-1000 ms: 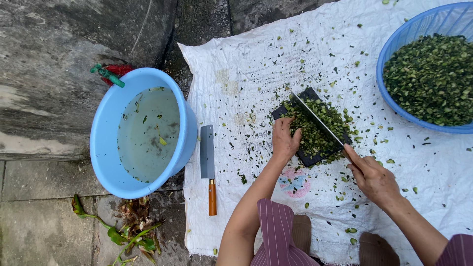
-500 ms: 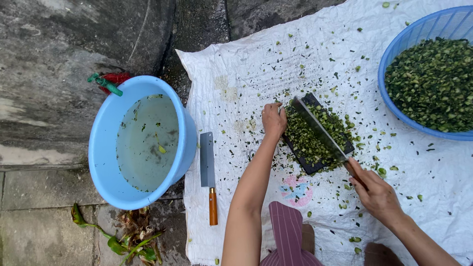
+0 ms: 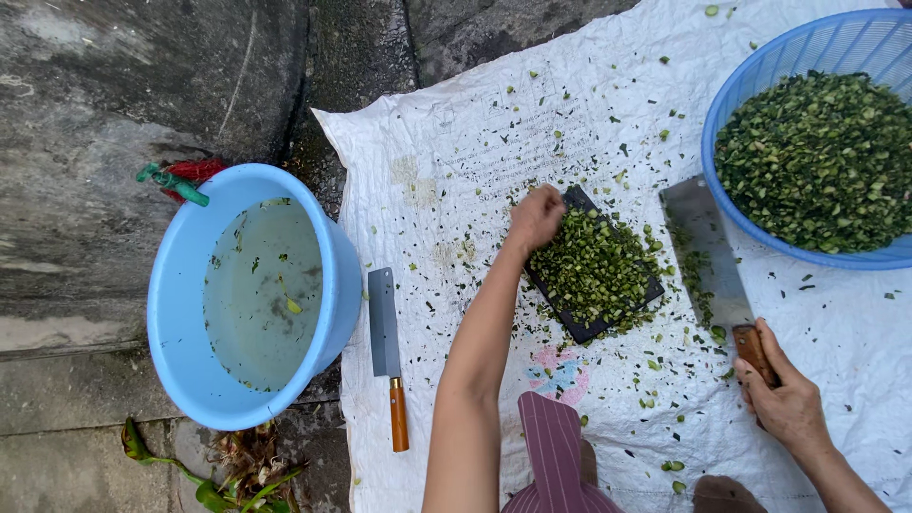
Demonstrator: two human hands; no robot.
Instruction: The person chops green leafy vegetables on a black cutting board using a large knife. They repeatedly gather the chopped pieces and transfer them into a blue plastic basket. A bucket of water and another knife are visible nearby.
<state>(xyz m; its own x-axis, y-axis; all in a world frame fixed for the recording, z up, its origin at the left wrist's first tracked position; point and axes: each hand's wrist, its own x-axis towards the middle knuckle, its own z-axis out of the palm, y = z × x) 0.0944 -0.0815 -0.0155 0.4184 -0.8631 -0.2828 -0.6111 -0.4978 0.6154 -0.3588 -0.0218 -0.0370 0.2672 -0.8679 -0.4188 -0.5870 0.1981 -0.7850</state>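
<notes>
— Both hands are busy! My left hand (image 3: pixel 537 217) is curled shut at the top corner of the dark cutting board (image 3: pixel 579 328), touching the pile of chopped greens (image 3: pixel 597 266) on it.

— And your other hand?

— My right hand (image 3: pixel 784 404) grips the wooden handle of the big cleaver (image 3: pixel 705 249). Its flat blade lies on the white sheet (image 3: pixel 456 133), between the board and the blue basket (image 3: pixel 807 57).

— What else is near?

— A second cleaver (image 3: pixel 385 328) lies beside a blue bucket (image 3: pixel 176 323) of water.
</notes>
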